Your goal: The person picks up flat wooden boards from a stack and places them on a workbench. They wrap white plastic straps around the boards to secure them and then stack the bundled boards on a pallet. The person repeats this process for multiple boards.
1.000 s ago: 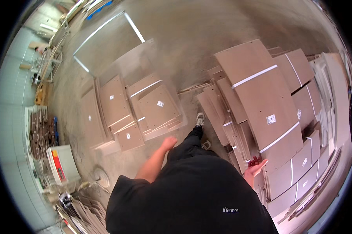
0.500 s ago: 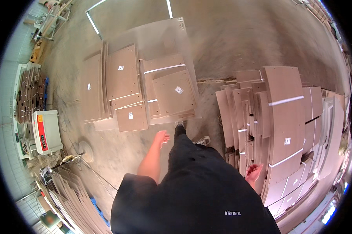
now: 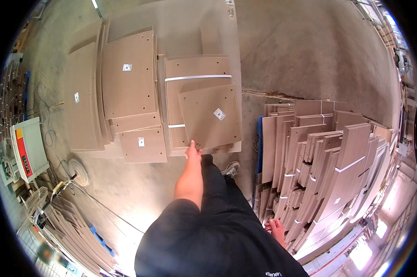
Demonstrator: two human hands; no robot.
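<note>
My left hand point(image 3: 193, 149) reaches forward to the near left corner of a square brown panel point(image 3: 208, 111) with a white label. Its fingers are partly stretched out and nothing shows in them; whether they touch the panel I cannot tell. That panel lies askew on a strapped stack of brown panels point(image 3: 173, 94). Low at my right side, my right hand point(image 3: 276, 228) has its fingers curled in. Something small and dark shows by the fingertips, too unclear to name. Beside this hand stand many strapped panel bundles point(image 3: 351, 157).
More labelled panels point(image 3: 130, 87) lie in stacks to the left of the strapped one. At far left stands a white machine with a red front point(image 3: 30, 150). A reel point(image 3: 79, 171) and loose cables lie on the floor near it. Further panels point(image 3: 76, 231) lean at lower left.
I have come closer to the flat stacks. My left hand has moved up to the askew panel's near corner. My right hand has moved lower and left in view, its fingers now curled.
</note>
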